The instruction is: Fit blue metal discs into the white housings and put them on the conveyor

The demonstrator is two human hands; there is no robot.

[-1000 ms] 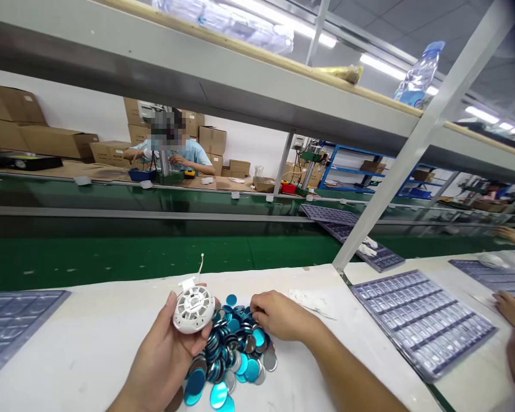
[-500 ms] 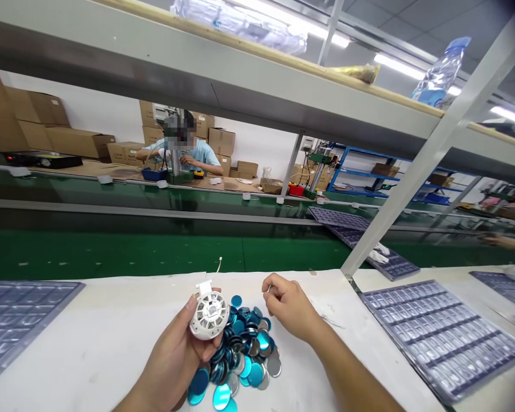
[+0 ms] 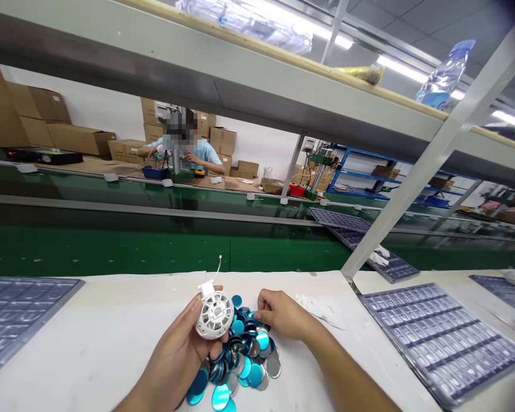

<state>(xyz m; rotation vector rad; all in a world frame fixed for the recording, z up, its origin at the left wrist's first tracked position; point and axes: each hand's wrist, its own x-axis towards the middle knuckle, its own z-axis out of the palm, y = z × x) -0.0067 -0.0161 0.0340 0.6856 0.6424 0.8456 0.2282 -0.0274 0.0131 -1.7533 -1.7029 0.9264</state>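
Gripping ribbed white round housing (image 3: 214,315), left hand (image 3: 178,357), glossy blue discs (image 3: 244,366)

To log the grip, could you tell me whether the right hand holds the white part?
No, the left hand holds the white part; the right hand touches the discs.

No text, number, brand or sign can be read. Any print on the water bottle (image 3: 445,71) on the upper shelf is too blurred to read. The cardboard cartons (image 3: 79,139) along the far wall show no readable marking at this size. Moulded detail on the white round housing (image 3: 214,315) is too small to read.
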